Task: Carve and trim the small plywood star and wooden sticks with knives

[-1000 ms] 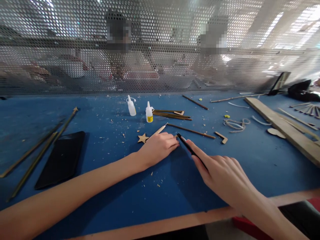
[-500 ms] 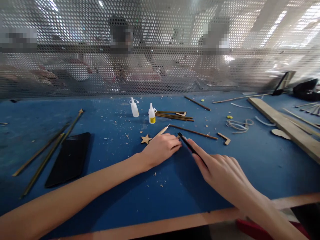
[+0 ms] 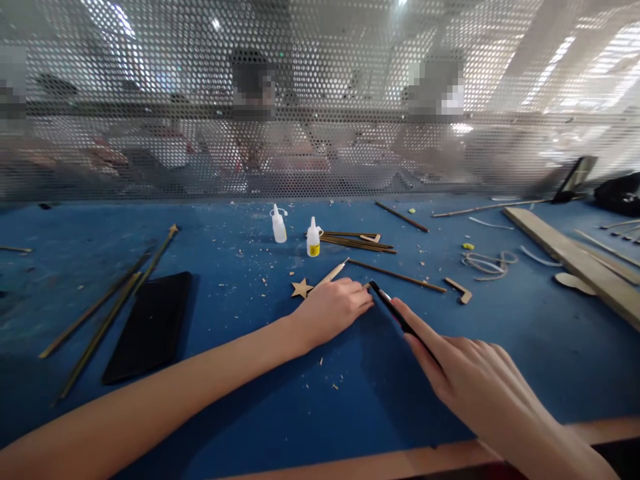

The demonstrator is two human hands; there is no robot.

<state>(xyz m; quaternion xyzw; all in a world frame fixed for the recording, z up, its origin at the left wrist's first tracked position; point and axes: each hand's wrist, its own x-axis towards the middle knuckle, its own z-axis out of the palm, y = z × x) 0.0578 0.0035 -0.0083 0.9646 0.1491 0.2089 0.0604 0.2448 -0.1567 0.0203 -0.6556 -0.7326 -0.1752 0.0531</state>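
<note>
My left hand [image 3: 330, 310] lies closed on the blue table, its fingers holding down a small wooden piece [image 3: 367, 287] whose end shows past the fingertips. A black utility knife [image 3: 407, 325] is gripped in my right hand [image 3: 470, 373], index finger stretched along it. The knife's tip meets or nearly meets that end; exact contact is too small to tell. Behind my left hand are a wooden star [image 3: 302, 289] and a pale pointed stick [image 3: 333, 273], partly covered by the hand.
Two small glue bottles [image 3: 279, 225] stand beyond my hands, near several brown sticks [image 3: 357, 243]. A black phone-like slab [image 3: 150, 327] and long sticks lie left. To the right are an L-shaped wooden piece [image 3: 459, 291], string [image 3: 490, 265] and a plank [image 3: 575, 257]. Perforated metal screen [image 3: 310, 160] behind.
The whole view has shifted a little, so the table items appear lower and further right. My right hand sits slightly further back along the knife; my left hand keeps its hold.
</note>
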